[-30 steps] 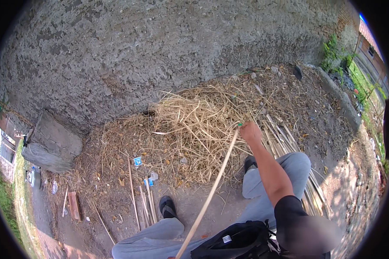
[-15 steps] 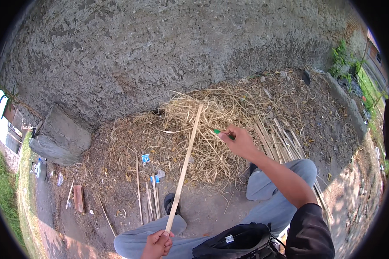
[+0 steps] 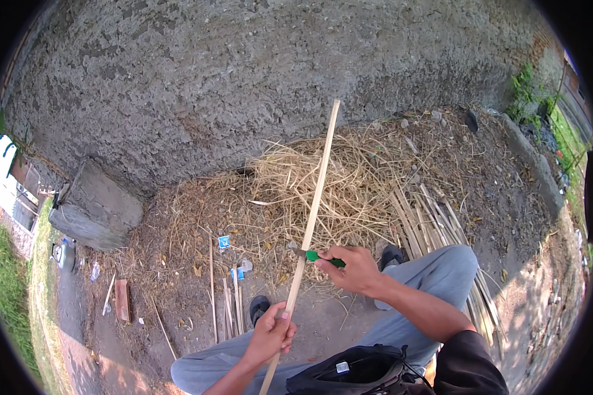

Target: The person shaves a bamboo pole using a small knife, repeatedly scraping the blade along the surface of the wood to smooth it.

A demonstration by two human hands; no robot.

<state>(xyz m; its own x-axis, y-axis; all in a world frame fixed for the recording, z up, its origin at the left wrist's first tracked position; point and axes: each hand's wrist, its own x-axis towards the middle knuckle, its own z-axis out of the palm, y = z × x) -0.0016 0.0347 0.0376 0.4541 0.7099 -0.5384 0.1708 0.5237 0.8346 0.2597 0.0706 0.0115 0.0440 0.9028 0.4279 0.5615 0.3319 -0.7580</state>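
Observation:
A long pale strip, apparently split bamboo [image 3: 321,174], slants from low in front of me up toward the wall. My left hand [image 3: 271,336] is wrapped round its lower part, above my left leg. In my right hand [image 3: 353,271] is a green-handled knife [image 3: 325,258], its short dark blade against the strip a little above my left hand. Behind the strip, on the ground, lies a heap of curly pale shavings [image 3: 346,201].
A rough grey wall [image 3: 257,79] rises beyond the shavings. Several strips [image 3: 435,224] lie by my right leg, others [image 3: 229,306] by my left foot. At left stand a concrete block [image 3: 102,204] and a reddish brick [image 3: 122,300]. A black bag [image 3: 349,375] rests at my lap.
The strip's far end has risen up and right, and my left hand has moved up with more strip below it. My right hand has come down and left, bringing the knife against the strip.

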